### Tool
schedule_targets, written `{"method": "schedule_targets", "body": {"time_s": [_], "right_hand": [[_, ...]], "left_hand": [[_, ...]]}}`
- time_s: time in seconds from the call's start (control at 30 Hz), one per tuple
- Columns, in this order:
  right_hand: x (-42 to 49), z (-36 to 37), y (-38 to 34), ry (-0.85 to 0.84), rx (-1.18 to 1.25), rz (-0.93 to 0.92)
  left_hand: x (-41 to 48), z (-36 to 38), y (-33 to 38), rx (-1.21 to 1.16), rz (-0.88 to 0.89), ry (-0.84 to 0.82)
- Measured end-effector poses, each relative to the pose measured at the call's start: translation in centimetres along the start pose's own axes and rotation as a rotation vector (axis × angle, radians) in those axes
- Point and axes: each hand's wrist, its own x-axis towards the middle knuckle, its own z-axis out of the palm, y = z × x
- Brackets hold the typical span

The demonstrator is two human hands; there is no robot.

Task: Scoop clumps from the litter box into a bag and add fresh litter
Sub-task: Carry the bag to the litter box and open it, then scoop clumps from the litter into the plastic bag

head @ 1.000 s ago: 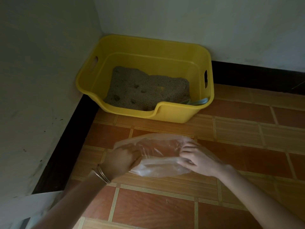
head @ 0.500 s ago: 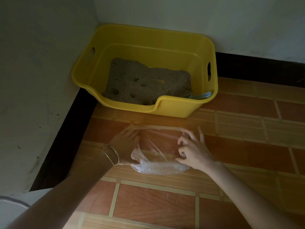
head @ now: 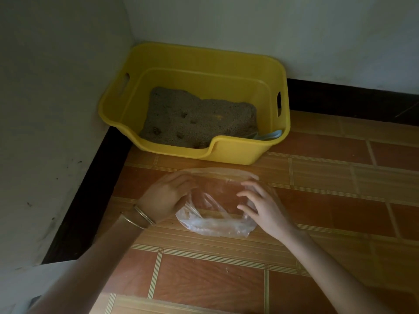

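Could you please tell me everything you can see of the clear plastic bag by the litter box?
The plastic bag is thin, clear and crinkled; the orange floor tiles show through it. It lies in front of the yellow litter box, mouth spread wide toward the box, bottom bunched nearer the person. The left hand reaches straight fingers in at its left rim; the right hand rests spread fingers on its right side. It looks empty.
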Motion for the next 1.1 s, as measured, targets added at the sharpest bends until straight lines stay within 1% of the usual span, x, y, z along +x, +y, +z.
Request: {"method": "schedule_targets", "body": {"time_s": [0.07,0.17,0.3,0.4,0.5,0.6,0.77,0.83,0.9,1.0,1.1], "right_hand": [[-0.2,-0.8,-0.4,0.035,0.105,-0.015],[0.3,-3.6,-1.3,0.103,0.248,-0.05],[2.3,-8.7,-2.2,0.201,0.238,-0.137],[4.4,-12.2,-2.5,0.264,0.228,-0.213],[6.8,-14.5,-2.6,0.256,0.186,-0.224],[9.3,-15.1,-2.1,0.18,0.115,-0.148],[13.5,-14.1,0.3,-0.139,0.05,0.105],[14.4,-13.6,0.6,-0.272,0.021,0.162],[14.8,-13.2,0.6,-0.371,-0.023,0.184],[14.9,-12.7,0.7,-0.437,-0.072,0.204],[15.3,-12.5,0.8,-0.459,-0.089,0.221]], "left_hand": [[0.1,-1.0,0.6,-0.003,-0.032,0.077],[0.3,-3.1,1.6,0.062,-0.046,0.154],[1.7,-6.3,1.3,0.111,-0.07,0.188],[3.6,-8.4,0.6,0.139,-0.131,0.154],[4.6,-9.4,-0.1,0.178,-0.175,0.121],[4.4,-9.3,-2.0,0.23,-0.178,0.087],[2.7,-8.9,-6.0,0.285,-0.282,0.137],[1.6,-9.0,-7.0,0.265,-0.342,0.172],[0.6,-9.0,-7.7,0.25,-0.337,0.186],[0.3,-9.0,-8.6,0.26,-0.308,0.147],[0.7,-9.2,-9.3,0.249,-0.334,0.143]]}}
